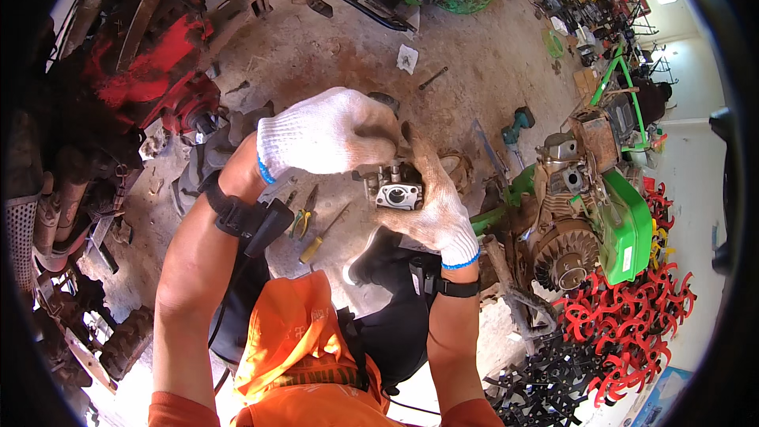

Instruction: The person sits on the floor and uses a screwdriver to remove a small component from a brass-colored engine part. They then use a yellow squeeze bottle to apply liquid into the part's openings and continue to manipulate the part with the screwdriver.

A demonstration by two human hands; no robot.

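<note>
A small metal carburetor (398, 196) with a pale flange and a round bore sits in my right hand (436, 204). That hand wears a soiled white knitted glove, with thumb and fingers wrapped round the part's right side. My left hand (334, 133), in a cleaner white glove, is closed just above the carburetor, its fingertips at the top of it. Whatever those fingers pinch is hidden. A dark rounded piece (385, 100) shows just beyond the left knuckles; I cannot tell whether it is held.
Pliers (301, 221) and a yellow-handled screwdriver (319, 243) lie on the floor below my left hand. To the right stands a dirty engine (563, 241) with a green tank (629, 229), near a teal power tool (518, 123) and piled red blades (624, 332). Red machinery (150, 71) stands left.
</note>
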